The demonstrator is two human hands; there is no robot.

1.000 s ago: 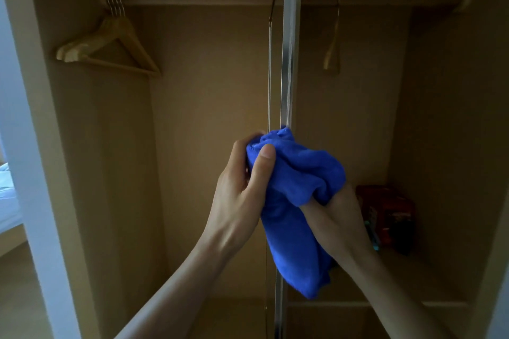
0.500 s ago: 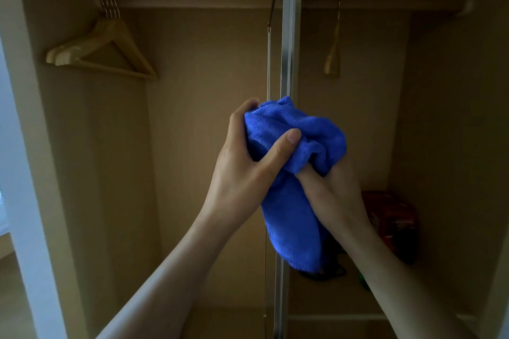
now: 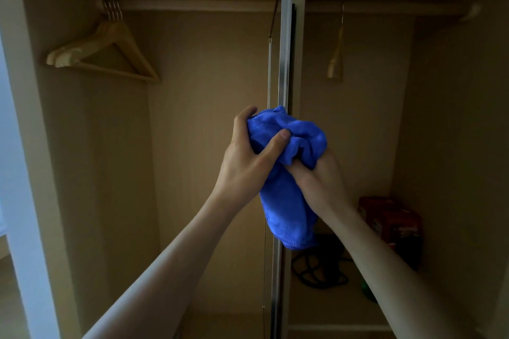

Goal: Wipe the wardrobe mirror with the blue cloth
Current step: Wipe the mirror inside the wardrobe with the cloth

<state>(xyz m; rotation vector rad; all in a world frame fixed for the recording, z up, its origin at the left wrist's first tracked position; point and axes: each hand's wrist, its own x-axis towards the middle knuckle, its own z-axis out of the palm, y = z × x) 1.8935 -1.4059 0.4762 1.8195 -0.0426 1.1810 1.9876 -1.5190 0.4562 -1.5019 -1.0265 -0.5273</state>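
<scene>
both hands are bunching the blue cloth (image 3: 286,201) in front of the wardrobe's upright metal strip (image 3: 283,63) (the mirror door's edge, by the look of it). the left hand (image 3: 248,162) has its fingers (image 3: 281,136) curled tight round the upper wad; the right hand (image 3: 316,181) grips it from below, with the tail hanging. whether the cloth touches the strip i cannot tell, so i judge the wiping is all left to do.

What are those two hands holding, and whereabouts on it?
Both hold the blue cloth: the left hand grips its bunched top, and the right hand grips the bunch from below.
</scene>
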